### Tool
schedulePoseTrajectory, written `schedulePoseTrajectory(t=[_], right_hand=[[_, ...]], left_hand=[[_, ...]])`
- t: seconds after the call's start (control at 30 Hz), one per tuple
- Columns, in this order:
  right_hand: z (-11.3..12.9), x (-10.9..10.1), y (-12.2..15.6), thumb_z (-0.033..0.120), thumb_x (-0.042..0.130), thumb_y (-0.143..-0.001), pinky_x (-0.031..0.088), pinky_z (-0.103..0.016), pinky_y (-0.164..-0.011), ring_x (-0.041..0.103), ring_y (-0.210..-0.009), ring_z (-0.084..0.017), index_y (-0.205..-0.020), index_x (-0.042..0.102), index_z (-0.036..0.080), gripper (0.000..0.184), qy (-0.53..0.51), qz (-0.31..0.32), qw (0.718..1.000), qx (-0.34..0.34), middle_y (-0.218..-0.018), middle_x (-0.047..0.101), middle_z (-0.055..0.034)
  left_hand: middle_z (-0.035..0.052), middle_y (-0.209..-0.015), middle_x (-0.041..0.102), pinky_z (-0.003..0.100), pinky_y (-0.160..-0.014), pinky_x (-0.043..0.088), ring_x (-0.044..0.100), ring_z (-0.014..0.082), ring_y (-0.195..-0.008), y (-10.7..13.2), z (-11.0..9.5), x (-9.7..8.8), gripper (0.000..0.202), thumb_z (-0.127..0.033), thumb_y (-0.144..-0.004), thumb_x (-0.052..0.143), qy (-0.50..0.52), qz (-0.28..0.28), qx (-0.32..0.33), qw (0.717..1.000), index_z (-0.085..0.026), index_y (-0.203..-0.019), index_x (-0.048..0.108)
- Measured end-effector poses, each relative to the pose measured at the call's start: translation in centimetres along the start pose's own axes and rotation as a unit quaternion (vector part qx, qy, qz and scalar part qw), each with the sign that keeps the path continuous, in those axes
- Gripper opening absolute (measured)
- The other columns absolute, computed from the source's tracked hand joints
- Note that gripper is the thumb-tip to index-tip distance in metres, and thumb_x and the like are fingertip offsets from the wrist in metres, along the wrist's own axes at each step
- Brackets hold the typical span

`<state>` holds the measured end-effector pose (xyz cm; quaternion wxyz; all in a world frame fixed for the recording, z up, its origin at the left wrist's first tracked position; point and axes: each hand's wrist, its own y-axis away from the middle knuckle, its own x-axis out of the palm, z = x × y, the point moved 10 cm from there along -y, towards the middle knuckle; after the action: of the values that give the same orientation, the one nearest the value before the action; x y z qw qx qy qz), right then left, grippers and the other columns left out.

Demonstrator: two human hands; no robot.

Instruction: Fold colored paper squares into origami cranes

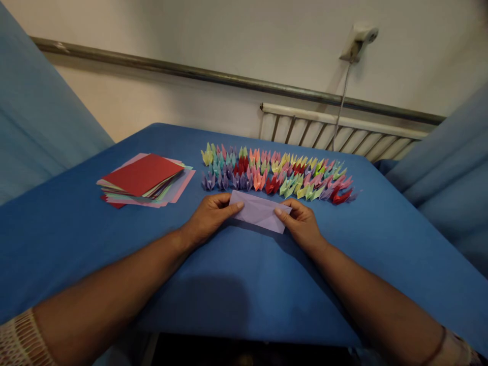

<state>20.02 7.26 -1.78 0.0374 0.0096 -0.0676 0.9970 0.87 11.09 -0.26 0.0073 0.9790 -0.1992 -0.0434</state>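
A lilac sheet of origami paper (259, 212), folded into a long rectangle with crease lines across it, is held up between my two hands above the blue-covered table. My left hand (211, 213) pinches its left end, thumb on the near face and fingers behind. At the right end, my right hand (303, 221) grips it the same way. Just beyond the paper stand rows of small folded paper cranes (259, 180) in many colours. To the left of my hands lies a stack of coloured paper sheets (143, 175), a red one on top.
The table (114, 249) has a blue cloth over it. Behind it are a white radiator (305, 127), a metal rail (190, 71) along the wall and a socket (356, 43) with a hanging cord. Blue curtains (34, 101) hang at both sides.
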Motion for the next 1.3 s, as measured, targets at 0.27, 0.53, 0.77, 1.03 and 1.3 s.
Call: schedulePoseTrajectory(t=[0.27,0.53,0.77,1.03,1.3], right_hand=[[0.4,-0.7,-0.4,0.047,0.075,-0.067,0.046,-0.027,-0.058,0.054,-0.056,-0.012,-0.072,0.061,0.021,0.03,-0.036,-0.043,0.998,-0.003,-0.063,0.061,0.0035],[-1.5,-1.3,-1.1,0.046,0.067,-0.074,0.046,-0.028,-0.055,0.055,-0.056,-0.014,-0.08,0.059,0.021,0.027,0.02,-0.055,0.998,0.007,-0.065,0.061,0.0016],[3.5,2.8,1.2,0.03,0.049,-0.091,0.029,-0.046,-0.112,0.034,-0.138,-0.026,-0.134,0.047,0.017,0.045,0.446,0.033,0.871,-0.203,-0.145,0.045,-0.0129],[-0.5,8.2,4.5,0.067,0.037,-0.09,0.018,-0.05,-0.116,0.017,-0.146,-0.031,-0.149,0.027,0.01,0.082,0.537,0.266,0.788,-0.14,-0.156,0.026,-0.0185],[-0.8,8.4,4.6,0.044,0.046,-0.091,0.014,-0.049,-0.116,0.015,-0.146,-0.029,-0.15,0.024,0.01,0.072,0.552,0.301,0.768,-0.122,-0.157,0.022,-0.0183]], left_hand=[[0.0033,-0.082,0.072,0.029,-0.069,0.051,0.063,0.0178,-0.072,0.2,-0.3,-0.4,0.031,-0.044,-0.072,0.072,-0.024,-0.031,-0.008,0.999,-0.016,-0.085,0.074],[-0.0021,-0.066,0.06,0.022,-0.057,0.042,0.054,0.0123,-0.06,-0.6,-0.4,-0.9,0.027,-0.041,-0.072,0.07,-0.127,-0.045,0.019,0.991,-0.016,-0.074,0.063],[-0.001,-0.07,0.061,0.026,-0.057,0.041,0.056,0.0159,-0.062,-1.4,0.5,-1.3,0.028,-0.039,-0.076,0.063,-0.32,-0.035,0.048,0.945,-0.017,-0.093,0.064],[0.0147,-0.122,0.062,0.045,-0.097,0.045,0.058,0.0303,-0.113,0.2,-1.9,-0.2,0.054,-0.033,-0.084,0.053,-0.506,-0.07,0.118,0.851,-0.011,-0.134,0.047],[0.0184,-0.155,0.027,0.046,-0.117,0.021,0.02,0.0295,-0.145,4.0,0.4,9.3,0.075,-0.058,-0.092,0.037,-0.535,0.155,0.185,0.809,-0.011,-0.149,0.023]])
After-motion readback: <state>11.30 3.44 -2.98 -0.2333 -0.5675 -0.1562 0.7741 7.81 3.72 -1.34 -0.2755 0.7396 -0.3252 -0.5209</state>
